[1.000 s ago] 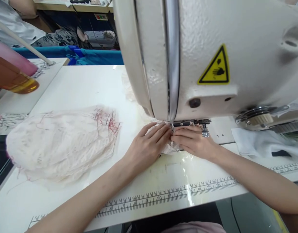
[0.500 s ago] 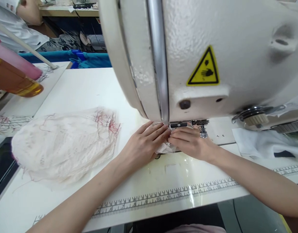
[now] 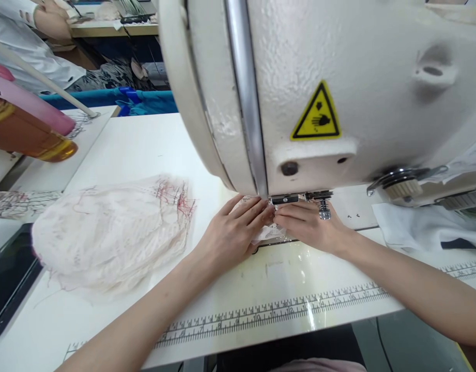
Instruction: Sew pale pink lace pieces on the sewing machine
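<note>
A small piece of pale lace fabric (image 3: pixel 267 233) lies under the head of a white sewing machine (image 3: pixel 300 103), mostly covered by my hands. My left hand (image 3: pixel 238 222) rests flat on the fabric left of the needle area, fingers stretched forward and slightly apart. Just right of it, my right hand (image 3: pixel 313 225) has its fingers bent and pressed together at the fabric's right side, below the presser parts (image 3: pixel 284 199). The needle itself is hidden. A heap of pale lace pieces (image 3: pixel 109 232) with red and dark thread ends lies to the left.
A printed ruler (image 3: pixel 257 316) runs along the table's front edge. A dark phone-like device (image 3: pixel 13 279), an amber bottle (image 3: pixel 28 132) and a pink bottle (image 3: pixel 36 103) are at the left. White cloth (image 3: pixel 424 227) lies right. Another person's arm (image 3: pixel 54 23) shows behind.
The view has shifted slightly, so the table's left side appears farther right. My right fingers sit a little farther from my left fingers; the left hand keeps its pose.
</note>
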